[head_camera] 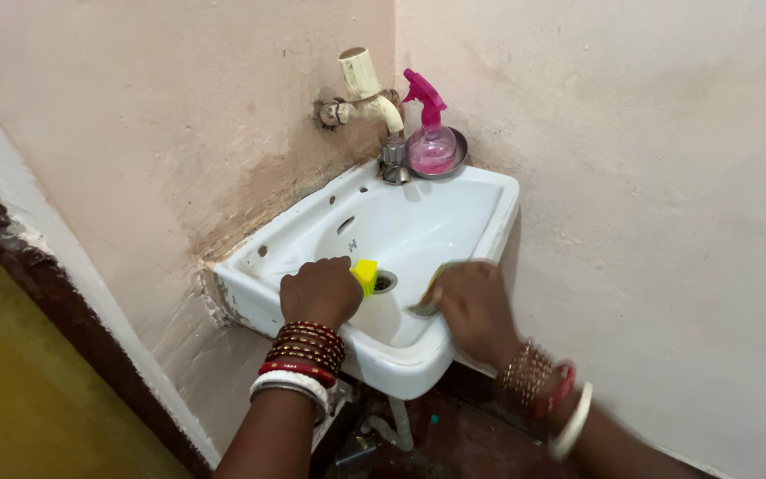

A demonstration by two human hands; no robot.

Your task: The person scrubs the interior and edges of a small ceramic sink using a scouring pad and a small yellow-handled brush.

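Left hand [319,291]: closed in a fist around a small yellow object [365,275], possibly a sponge or a plastic piece; only its tip protrudes past the knuckles, so its kind cannot be confirmed. The fist sits over the front-left rim of the wash basin [454,208], with the yellow tip pointing toward the drain [385,282], just beside it. The grip appears firm, consistent with pressing the object against the basin wall.

Right hand [474,306]: motion-blurred, fingers curled over a flat greenish scrubbing pad [430,297] pressed against the inner right wall of the bowl. The hand is closed on the pad; exact finger spread cannot be read through the blur. The flat hold suits rubbing a curved surface.

Both wrists carry bangles [310,348], red, gold-toned and white.

Surroundings: the basin is white ceramic, corner-mounted, with staining where it meets the wall [179,133] on the left side. A cream plastic tap [367,93] projects from the wall above the back edge; corrosion shows at its fitting. A pink spray bottle [430,133] stands upright in a small metal dish [457,155] on the basin's rear corner, well apart from both hands. A drain pipe [396,426] shows beneath.
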